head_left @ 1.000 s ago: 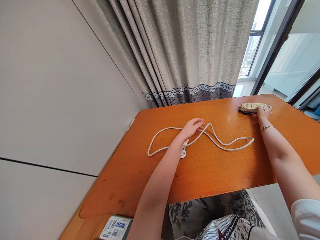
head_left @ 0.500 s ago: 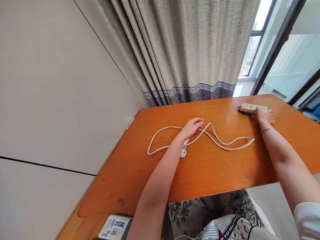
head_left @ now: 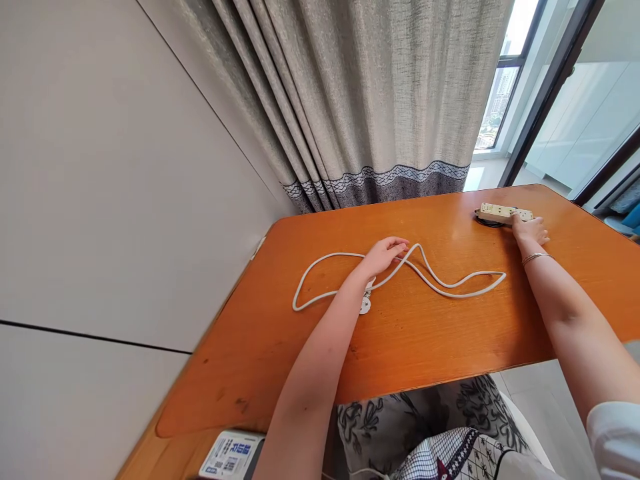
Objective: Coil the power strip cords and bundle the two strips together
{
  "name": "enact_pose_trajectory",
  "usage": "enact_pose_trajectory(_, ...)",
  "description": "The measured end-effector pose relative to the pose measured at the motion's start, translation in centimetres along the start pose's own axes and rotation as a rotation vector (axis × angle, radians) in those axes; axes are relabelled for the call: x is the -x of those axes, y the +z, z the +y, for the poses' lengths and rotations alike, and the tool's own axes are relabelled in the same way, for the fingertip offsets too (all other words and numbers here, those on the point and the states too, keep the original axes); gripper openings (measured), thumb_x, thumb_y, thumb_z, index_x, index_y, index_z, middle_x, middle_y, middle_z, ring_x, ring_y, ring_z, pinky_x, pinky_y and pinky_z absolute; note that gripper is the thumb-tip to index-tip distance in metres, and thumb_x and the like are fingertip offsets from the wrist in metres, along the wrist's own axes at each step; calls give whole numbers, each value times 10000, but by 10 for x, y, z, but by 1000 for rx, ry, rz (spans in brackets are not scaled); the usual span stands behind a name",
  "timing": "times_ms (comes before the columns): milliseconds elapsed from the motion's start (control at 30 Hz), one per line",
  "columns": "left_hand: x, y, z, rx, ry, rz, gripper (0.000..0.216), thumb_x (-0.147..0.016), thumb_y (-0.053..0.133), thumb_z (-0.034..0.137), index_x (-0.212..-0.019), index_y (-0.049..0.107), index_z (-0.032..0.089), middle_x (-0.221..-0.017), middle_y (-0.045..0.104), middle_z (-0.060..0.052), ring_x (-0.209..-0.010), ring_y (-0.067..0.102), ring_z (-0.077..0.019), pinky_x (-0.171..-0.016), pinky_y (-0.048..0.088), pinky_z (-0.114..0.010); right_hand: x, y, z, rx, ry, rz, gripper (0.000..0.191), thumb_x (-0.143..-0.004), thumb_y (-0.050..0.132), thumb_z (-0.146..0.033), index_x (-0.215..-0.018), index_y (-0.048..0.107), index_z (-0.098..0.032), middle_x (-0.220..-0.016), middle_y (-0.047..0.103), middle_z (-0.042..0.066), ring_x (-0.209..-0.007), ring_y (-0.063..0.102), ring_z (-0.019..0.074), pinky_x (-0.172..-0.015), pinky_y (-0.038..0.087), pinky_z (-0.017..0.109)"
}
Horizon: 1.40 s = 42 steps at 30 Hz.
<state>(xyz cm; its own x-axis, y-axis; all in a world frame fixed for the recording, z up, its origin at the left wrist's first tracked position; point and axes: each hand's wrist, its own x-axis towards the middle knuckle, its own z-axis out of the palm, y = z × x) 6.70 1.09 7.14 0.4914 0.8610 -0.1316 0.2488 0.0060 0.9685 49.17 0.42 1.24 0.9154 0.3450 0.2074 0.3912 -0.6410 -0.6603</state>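
Observation:
A long white cable (head_left: pixel 480 291) lies in loose loops on the orange-brown wooden table (head_left: pixel 430 340). My left hand (head_left: pixel 386 253) rests on its side where the cable crosses itself, touching it, with the fingers loosely stretched. Beneath my left wrist, partly hidden, is a round white plug end (head_left: pixel 365 305). Far to the right, my right hand (head_left: pixel 531 231) has its thumb on top of a cream power strip (head_left: pixel 495 213) and its fingers behind the right end. A dark cord (head_left: pixel 487 223) lies bunched against the strip's left side.
A grey curtain (head_left: pixel 390 100) hangs behind the table, and a pale wall panel (head_left: pixel 100 200) borders its left side. At the lower left sits a box with a white-and-blue label (head_left: pixel 231 455). A patterned cushion (head_left: pixel 360 423) is below the front edge.
Both hands stay nearly in place. The view has shifted very slightly, and my right thumb sits a little further over the power strip.

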Motion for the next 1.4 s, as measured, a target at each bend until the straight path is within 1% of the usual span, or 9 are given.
enact_pose_trajectory(100, -1, -1, -1, -14, 5, -8, 216, -929, 575, 271, -1073, 689, 158, -1120, 721, -86, -935, 666, -158, -870, 523, -295, 2, 0, -5, 3, 71, 14, 638, -859, 631, -555, -1265, 533, -72, -1356, 531, 309, -1310, 475, 432, -1079, 348, 614)
enact_pose_trajectory(200, -2, -2, -2, -11, 10, -6, 210, -922, 576, 267, -1067, 689, 165, -1118, 719, -87, -957, 660, -163, -862, 528, -298, 11, -2, -7, -12, 9, 68, 649, -868, 627, -529, -1357, 502, -120, -1473, 456, 237, -1366, 417, 372, -1129, 316, 540)
enact_pose_trajectory(300, -3, -2, -4, 5, 14, 4, 205, -917, 584, 256, -1061, 694, 161, -1114, 720, -94, -965, 661, -174, -867, 529, -316, 20, -5, -4, 17, -302, 92, 535, -900, 569, -430, -1357, 535, -154, -1438, 502, 182, -1342, 421, 334, -1119, 320, 479)
enact_pose_trajectory(400, -4, -1, -4, 6, 9, 4, 194, -917, 600, 266, -1050, 697, 162, -1108, 721, -86, -932, 662, -165, -862, 522, -305, 26, -7, -2, 146, -703, -91, 348, -939, 479, -346, -1168, 668, -164, -1243, 636, 164, -1224, 509, 309, -1055, 373, 428)
enact_pose_trajectory(500, -2, 0, -2, -2, -5, 5, 187, -926, 593, 258, -1050, 692, 160, -1090, 725, -79, -907, 661, -157, -852, 518, -296, 30, -6, -3, 315, -852, -239, 330, -956, 474, -350, -1103, 714, -177, -1207, 677, 159, -1199, 542, 306, -992, 429, 404)
enact_pose_trajectory(733, 1, 0, -2, -6, 13, -2, 212, -930, 583, 270, -1072, 689, 154, -1099, 720, -87, -933, 653, -168, -859, 513, -307, 32, 0, -10, 415, -792, -279, 399, -979, 481, -403, -1144, 729, -137, -1295, 650, 201, -1154, 598, 330, -914, 484, 422)
enact_pose_trajectory(933, 0, 1, -4, -17, 15, -8, 211, -924, 585, 276, -1062, 694, 160, -1077, 722, -76, -933, 647, -165, -860, 510, -303, 28, 7, -16, 418, -739, -268, 408, -985, 471, -414, -1086, 741, -125, -1256, 652, 224, -1193, 562, 352, -928, 469, 446)
enact_pose_trajectory(1167, 1, 1, -1, -12, 2, 2, 194, -927, 585, 266, -1052, 692, 162, -1072, 726, -76, -898, 652, -153, -832, 524, -288, 21, 14, -14, 334, -700, -248, 391, -920, 527, -423, -1030, 723, -103, -1191, 649, 226, -1142, 554, 326, -995, 431, 433)
enact_pose_trajectory(1400, 0, 0, -1, -4, 4, -4, 198, -908, 622, 280, -1048, 699, 164, -1064, 731, -77, -906, 668, -165, -834, 520, -299, 21, 19, -15, 175, -617, -241, 273, -836, 584, -360, -902, 703, -123, -1086, 671, 183, -1111, 551, 323, -1058, 389, 470)
